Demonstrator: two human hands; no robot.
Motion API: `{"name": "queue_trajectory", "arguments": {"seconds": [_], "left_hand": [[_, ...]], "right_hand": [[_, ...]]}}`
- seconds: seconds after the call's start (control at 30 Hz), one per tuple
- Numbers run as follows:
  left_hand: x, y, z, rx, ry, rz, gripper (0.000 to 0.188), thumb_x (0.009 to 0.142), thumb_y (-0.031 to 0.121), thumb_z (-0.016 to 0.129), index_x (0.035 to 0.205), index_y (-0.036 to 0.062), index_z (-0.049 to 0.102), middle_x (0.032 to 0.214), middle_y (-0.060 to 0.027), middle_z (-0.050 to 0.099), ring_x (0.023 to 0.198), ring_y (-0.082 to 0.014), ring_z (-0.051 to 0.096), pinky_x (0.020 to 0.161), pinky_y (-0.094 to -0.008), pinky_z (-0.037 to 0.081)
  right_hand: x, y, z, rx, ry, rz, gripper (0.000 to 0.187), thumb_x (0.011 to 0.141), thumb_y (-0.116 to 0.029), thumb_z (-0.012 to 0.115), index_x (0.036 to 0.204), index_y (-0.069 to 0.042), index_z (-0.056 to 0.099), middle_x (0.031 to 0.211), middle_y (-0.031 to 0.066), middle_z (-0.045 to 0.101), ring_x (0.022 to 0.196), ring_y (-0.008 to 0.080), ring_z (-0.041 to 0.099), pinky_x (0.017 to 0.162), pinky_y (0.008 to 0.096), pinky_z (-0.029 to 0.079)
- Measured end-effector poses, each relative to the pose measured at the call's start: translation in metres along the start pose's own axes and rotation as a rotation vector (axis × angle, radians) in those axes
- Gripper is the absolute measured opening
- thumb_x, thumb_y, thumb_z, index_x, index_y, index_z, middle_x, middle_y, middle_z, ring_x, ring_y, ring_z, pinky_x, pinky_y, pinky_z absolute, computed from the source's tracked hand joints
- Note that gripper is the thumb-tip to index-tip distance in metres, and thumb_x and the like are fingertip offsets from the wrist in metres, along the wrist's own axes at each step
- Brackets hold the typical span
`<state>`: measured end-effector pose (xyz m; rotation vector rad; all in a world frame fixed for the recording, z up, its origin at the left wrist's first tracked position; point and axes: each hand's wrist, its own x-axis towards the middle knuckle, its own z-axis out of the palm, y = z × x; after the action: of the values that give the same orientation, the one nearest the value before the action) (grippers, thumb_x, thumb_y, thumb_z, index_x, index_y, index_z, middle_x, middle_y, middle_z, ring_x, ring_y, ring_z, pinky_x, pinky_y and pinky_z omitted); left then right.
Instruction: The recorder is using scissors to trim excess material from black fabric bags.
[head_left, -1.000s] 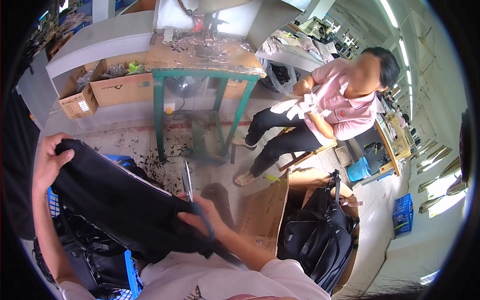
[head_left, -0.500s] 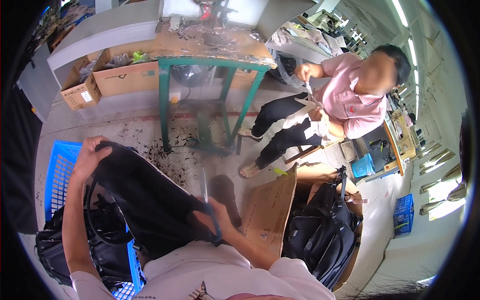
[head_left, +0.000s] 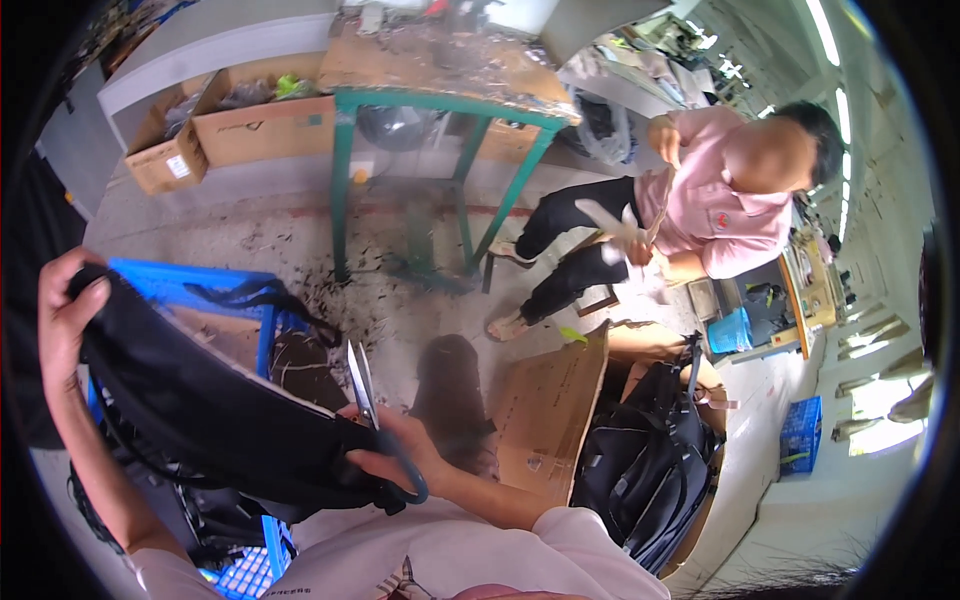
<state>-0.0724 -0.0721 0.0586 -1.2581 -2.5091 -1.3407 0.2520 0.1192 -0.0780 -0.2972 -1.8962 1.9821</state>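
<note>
Your left hand (head_left: 62, 318) is clenched on the upper edge of a black fabric backpack (head_left: 200, 410), which stretches across your lap from the left side down to your right hand (head_left: 400, 455). Your right hand grasps both the lower end of this backpack and a pair of steel scissors with dark handles (head_left: 368, 410); the blades point up and look closed.

Under the backpack stands a blue plastic crate (head_left: 215, 290), and a loose black strap (head_left: 262, 296) lies over its rim. More black fabric fills the crate below your left forearm.

To your right, an open brown cardboard box (head_left: 545, 410) stands just beside your knee, and a second black backpack with grey straps (head_left: 650, 465) rests inside it.

Ahead, across the dirty concrete floor (head_left: 300, 230), there is a counter with green metal legs (head_left: 345, 180) and a cluttered top. Two brown cardboard boxes (head_left: 250, 125) stand left of it, along the wall.

Another person in a pink shirt (head_left: 720, 205) sits on the right, well apart from you, holding something pale in the hands. A small blue basket (head_left: 730, 330) lies near this person.
</note>
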Motion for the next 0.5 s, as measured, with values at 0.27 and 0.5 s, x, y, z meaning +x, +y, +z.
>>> {"name": "queue_trajectory", "arguments": {"seconds": [0.27,0.5], "left_hand": [[-0.007,-0.071,0.121,-0.277,-0.285,-0.239,0.011,0.075,0.009,0.064,0.079,-0.0005,0.061,0.072,0.0029,0.059,0.069,-0.0064,0.051,0.064,-0.0223,0.041],[-0.010,-0.077,0.123,-0.495,-0.257,-0.359,0.007,0.076,0.003,0.063,0.083,0.0034,0.064,0.074,0.0040,0.061,0.068,-0.0040,0.053,0.065,-0.0206,0.043]], "right_hand": [[-0.025,0.031,-0.017,-0.064,0.126,0.297,0.039,0.075,-0.008,0.069,0.110,-0.001,0.054,0.076,-0.0027,0.054,0.069,0.0053,0.047,0.062,0.0200,0.042],[-0.021,0.006,-0.035,-0.090,0.094,0.468,0.038,0.074,0.001,0.066,0.110,0.000,0.055,0.076,-0.0042,0.055,0.069,0.0033,0.049,0.063,0.0181,0.042]]}}
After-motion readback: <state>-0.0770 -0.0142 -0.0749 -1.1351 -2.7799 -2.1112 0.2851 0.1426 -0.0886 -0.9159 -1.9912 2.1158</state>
